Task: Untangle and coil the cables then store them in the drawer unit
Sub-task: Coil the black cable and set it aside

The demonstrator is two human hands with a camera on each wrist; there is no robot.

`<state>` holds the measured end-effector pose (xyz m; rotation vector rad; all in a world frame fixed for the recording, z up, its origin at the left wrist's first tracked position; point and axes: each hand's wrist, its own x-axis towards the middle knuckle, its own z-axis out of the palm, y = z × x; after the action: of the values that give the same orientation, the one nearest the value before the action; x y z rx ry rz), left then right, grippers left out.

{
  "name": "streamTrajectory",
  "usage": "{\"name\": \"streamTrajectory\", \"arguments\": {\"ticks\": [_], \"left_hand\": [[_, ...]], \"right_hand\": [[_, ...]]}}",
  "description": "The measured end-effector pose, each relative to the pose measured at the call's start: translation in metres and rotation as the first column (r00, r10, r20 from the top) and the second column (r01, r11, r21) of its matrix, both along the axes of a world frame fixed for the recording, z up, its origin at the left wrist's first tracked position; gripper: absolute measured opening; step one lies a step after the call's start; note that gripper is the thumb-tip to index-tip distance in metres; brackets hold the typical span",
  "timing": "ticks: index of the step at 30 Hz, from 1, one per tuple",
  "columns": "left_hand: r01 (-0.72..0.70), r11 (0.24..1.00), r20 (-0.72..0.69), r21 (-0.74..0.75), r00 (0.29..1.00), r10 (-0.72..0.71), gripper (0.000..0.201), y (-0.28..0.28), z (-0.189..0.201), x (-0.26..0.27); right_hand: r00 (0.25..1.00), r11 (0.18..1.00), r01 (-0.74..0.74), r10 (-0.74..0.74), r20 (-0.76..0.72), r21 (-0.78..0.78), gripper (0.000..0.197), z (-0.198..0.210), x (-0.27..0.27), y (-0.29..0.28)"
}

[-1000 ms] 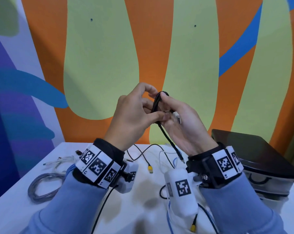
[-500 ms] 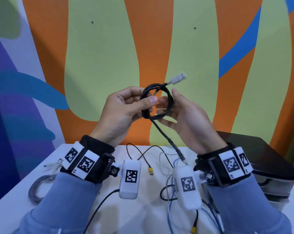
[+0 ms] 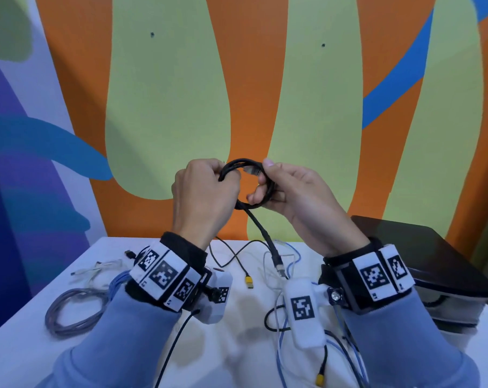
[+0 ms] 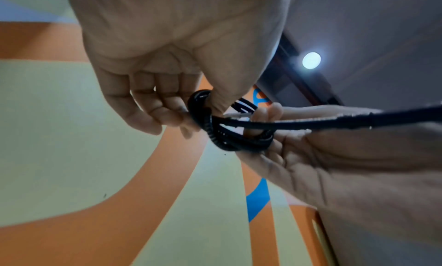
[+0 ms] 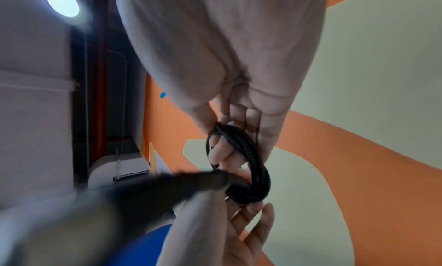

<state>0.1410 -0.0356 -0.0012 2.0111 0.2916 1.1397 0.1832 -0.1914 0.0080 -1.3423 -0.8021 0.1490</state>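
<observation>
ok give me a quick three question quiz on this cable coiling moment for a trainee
1. True or false: both hands hold the coiled black braided cable.
2. Which cable lies coiled at the table's left edge: A) grey B) red C) green?
3. Fill in: the black cable's loose tail hangs ____ toward the white table.

Key: 1 true, left hand and right hand both grip it; 2 A; 3 down.

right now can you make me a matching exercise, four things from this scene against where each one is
Things:
1. black cable
2. grey cable coil
3. yellow plug
4. drawer unit

Places:
A. table, far left
B. table's right edge
C. held up in both hands
D. table, between the wrists

Pairs: 1-C, 2-A, 3-D, 4-B
</observation>
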Motion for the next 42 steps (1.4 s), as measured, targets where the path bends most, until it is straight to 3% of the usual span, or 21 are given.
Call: {"name": "streamTrajectory", "arguments": {"ticks": [2, 3, 6, 8, 10, 14, 20, 27, 32, 34, 36, 39, 42], "left_hand": [[0.049, 0.998, -0.015, -0.042, 0.999, -0.049, 0.026, -0.001, 0.001, 0.000], [0.125, 0.983, -0.027, -0.136, 0.991, -0.129, 0.024, 0.000, 0.003, -0.001], [0.325, 0.845, -0.029, -0.424, 0.928, -0.372, 0.009, -0.001, 0.006, -0.001], [0.393, 0.762, 0.001, -0.515, 0.889, -0.457, 0.011, -0.001, 0.008, -0.005], [0.470, 0.674, 0.077, -0.570, 0.847, -0.525, 0.018, 0.001, 0.009, -0.007], [0.628, 0.487, 0.243, -0.607, 0.730, -0.639, 0.010, 0.002, 0.010, -0.008], [0.739, 0.314, 0.400, -0.596, 0.613, -0.681, 0.014, -0.002, 0.018, -0.015], [0.753, 0.255, 0.567, -0.607, 0.635, -0.525, 0.022, 0.003, 0.018, -0.008], [0.767, 0.239, 0.659, -0.595, 0.637, -0.400, 0.020, 0.018, 0.018, -0.006], [0.775, 0.224, 0.683, -0.591, 0.628, -0.372, 0.020, 0.018, 0.017, -0.005], [0.783, 0.201, 0.700, -0.589, 0.619, -0.357, 0.020, 0.015, 0.016, -0.004], [0.799, 0.168, 0.722, -0.577, 0.595, -0.352, 0.022, 0.005, 0.015, -0.003], [0.798, 0.224, 0.692, -0.559, 0.598, -0.404, 0.036, -0.010, 0.013, -0.005]], "right_hand": [[1.000, 1.000, 0.000, 0.000, -0.013, 0.002, 0.030, 0.001, 0.001, 0.000], [1.000, 1.000, -0.001, 0.001, -0.020, 0.001, 0.031, 0.001, 0.001, 0.000], [1.000, 1.000, -0.007, 0.007, -0.024, 0.003, 0.031, 0.001, 0.001, -0.002], [1.000, 1.000, -0.014, 0.014, -0.019, 0.007, 0.030, 0.001, 0.001, -0.003], [1.000, 1.000, -0.007, 0.007, -0.017, 0.025, 0.029, 0.000, 0.002, -0.004], [0.998, 0.998, 0.026, -0.023, -0.053, 0.058, 0.026, 0.001, 0.003, -0.007], [0.991, 0.992, 0.109, -0.104, -0.083, 0.069, 0.027, -0.001, 0.010, -0.007], [0.981, 0.984, 0.145, -0.131, 0.142, -0.098, 0.018, -0.006, 0.016, -0.011], [0.976, 0.946, -0.024, 0.092, 0.197, -0.325, 0.045, -0.007, 0.016, -0.023], [0.977, 0.975, -0.039, 0.084, 0.198, -0.221, 0.042, -0.007, 0.011, -0.017], [0.988, 0.999, 0.006, 0.000, 0.157, -0.038, 0.023, -0.007, 0.008, -0.008], [0.999, 0.986, 0.040, -0.034, -0.036, 0.161, 0.020, -0.010, 0.011, 0.001], [0.972, 0.955, 0.045, 0.026, -0.233, 0.293, 0.020, -0.013, 0.017, 0.007]]}}
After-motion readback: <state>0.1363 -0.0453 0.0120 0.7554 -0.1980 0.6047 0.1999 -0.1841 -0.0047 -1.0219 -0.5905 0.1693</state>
